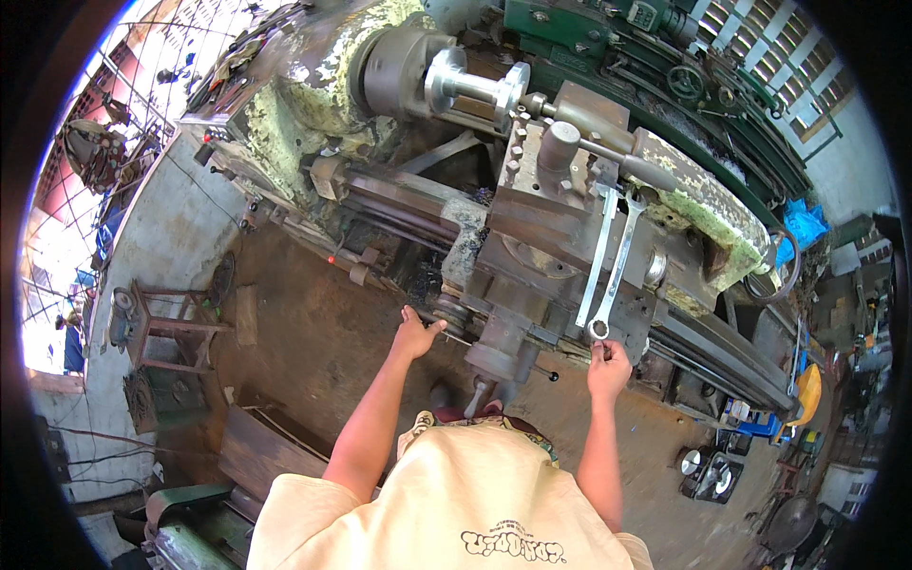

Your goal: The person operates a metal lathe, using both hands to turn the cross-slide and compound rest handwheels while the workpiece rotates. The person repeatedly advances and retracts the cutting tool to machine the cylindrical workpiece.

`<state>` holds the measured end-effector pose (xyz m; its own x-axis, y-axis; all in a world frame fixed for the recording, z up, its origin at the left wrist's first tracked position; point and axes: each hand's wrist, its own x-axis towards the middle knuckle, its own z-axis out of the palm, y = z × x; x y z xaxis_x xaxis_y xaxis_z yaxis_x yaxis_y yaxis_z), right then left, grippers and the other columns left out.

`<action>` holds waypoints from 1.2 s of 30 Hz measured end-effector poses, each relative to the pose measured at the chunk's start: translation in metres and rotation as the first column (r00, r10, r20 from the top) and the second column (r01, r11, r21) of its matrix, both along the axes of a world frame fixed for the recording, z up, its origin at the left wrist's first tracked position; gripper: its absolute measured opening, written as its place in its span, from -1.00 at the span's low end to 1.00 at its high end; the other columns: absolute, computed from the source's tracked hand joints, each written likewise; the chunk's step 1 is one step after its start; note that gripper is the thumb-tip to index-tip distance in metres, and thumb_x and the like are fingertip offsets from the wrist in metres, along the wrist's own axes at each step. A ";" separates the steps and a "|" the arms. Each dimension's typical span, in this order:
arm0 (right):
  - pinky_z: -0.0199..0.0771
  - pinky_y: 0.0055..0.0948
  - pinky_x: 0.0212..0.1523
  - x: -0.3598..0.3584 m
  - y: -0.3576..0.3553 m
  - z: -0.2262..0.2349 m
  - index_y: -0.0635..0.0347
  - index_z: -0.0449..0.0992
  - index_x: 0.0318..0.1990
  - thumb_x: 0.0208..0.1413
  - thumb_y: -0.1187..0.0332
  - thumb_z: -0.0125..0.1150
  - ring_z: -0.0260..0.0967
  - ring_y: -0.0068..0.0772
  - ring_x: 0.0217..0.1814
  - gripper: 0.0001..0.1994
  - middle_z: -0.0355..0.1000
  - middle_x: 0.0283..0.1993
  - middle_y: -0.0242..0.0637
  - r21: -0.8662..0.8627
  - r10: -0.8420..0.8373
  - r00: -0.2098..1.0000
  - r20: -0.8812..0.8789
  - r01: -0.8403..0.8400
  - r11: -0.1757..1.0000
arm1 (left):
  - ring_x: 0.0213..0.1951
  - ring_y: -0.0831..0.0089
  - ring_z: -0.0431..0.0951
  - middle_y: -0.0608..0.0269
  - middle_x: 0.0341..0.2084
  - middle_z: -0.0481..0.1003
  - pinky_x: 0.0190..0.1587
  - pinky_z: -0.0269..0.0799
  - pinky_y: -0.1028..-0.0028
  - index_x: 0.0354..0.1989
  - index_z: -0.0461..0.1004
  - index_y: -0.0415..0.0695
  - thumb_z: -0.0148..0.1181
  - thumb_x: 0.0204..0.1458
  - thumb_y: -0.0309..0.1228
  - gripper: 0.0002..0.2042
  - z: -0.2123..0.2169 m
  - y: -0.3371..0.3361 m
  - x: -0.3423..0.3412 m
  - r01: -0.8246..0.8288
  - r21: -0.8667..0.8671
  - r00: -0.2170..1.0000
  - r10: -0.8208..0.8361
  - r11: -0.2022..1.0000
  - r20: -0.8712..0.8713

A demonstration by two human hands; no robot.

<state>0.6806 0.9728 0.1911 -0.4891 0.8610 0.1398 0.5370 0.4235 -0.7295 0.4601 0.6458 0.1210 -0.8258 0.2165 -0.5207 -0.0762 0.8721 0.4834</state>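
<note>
Left hand (415, 336): fingers wide, near handwheel (454, 315); contact cannot be told. Right hand (609, 369): fingertips narrow, holding ring end of wrench (620, 264), which extends over lathe (537, 220), beside second wrench (598, 252).

Two long silver wrenches (618, 261) side by side on a lathe (532, 218)

The right-hand wrench has a closed ring at its near end, pinched by the thumb and fingers of the right hand (608, 369); its bright shaft slants away from the person to a wider head at the far end. The other wrench (596, 258) lies just to its left, nearly in line with it, its near end close to the ring. At the lathe's front, the left hand (414, 336), thumb spread from the fingers, is beside a round, dark, stepped wheel (454, 312); whether they touch is hard to tell
</note>
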 end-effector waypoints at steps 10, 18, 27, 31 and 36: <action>0.30 -0.31 -0.49 -0.002 -0.004 0.006 0.26 0.58 -0.35 0.09 0.35 0.35 0.23 -0.42 -0.62 -0.85 0.35 -0.65 -0.29 -0.003 0.005 1.000 -0.009 -0.005 1.000 | 0.36 -0.14 0.22 -0.43 0.44 -0.19 0.35 0.23 0.22 0.44 -0.35 -0.52 0.22 0.00 0.30 0.24 -0.003 -0.005 -0.002 -0.040 0.078 0.997 0.034 0.996 0.075; 0.29 -0.32 -0.50 -0.002 -0.005 0.009 0.26 0.58 -0.36 0.10 0.36 0.35 0.22 -0.42 -0.62 -0.85 0.34 -0.66 -0.29 0.013 0.010 1.000 0.003 -0.010 1.000 | 0.36 -0.15 0.23 -0.40 0.45 -0.17 0.35 0.24 0.20 0.44 -0.35 -0.51 0.20 0.00 0.32 0.25 -0.007 -0.007 -0.006 -0.024 0.070 0.997 0.019 0.997 0.080; 0.34 -0.35 -0.48 -0.004 -0.007 0.015 0.26 0.60 -0.32 0.10 0.35 0.34 0.30 -0.42 -0.61 -0.85 0.41 -0.63 -0.26 0.000 -0.008 1.000 0.000 0.008 1.000 | 0.35 -0.14 0.25 -0.41 0.43 -0.10 0.35 0.23 0.21 0.43 -0.31 -0.53 0.20 0.04 0.27 0.19 0.002 -0.008 -0.009 -0.026 0.050 0.993 0.020 0.998 0.116; 0.37 -0.34 -0.46 -0.001 -0.006 0.013 0.25 0.61 -0.31 0.10 0.33 0.33 0.34 -0.41 -0.61 -0.84 0.44 -0.62 -0.25 -0.008 -0.007 1.000 -0.022 0.006 1.000 | 0.35 -0.14 0.26 -0.44 0.41 -0.05 0.35 0.23 0.21 0.44 -0.29 -0.52 0.19 0.05 0.26 0.18 0.006 -0.008 -0.010 -0.020 0.043 0.992 0.015 0.999 0.126; 0.35 -0.37 -0.46 -0.001 -0.005 0.006 0.26 0.61 -0.31 0.10 0.35 0.33 0.32 -0.42 -0.60 -0.85 0.43 -0.62 -0.27 -0.014 -0.004 0.997 -0.074 0.003 1.000 | 0.34 -0.14 0.28 -0.47 0.36 0.08 0.35 0.23 0.21 0.44 -0.27 -0.52 0.17 0.06 0.26 0.16 0.010 -0.009 -0.010 -0.018 0.047 0.992 0.012 0.999 0.123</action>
<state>0.6801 0.9679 0.1970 -0.4750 0.8646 0.1637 0.4830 0.4117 -0.7728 0.4499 0.6371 0.1312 -0.7595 0.2323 -0.6076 -0.1501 0.8463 0.5111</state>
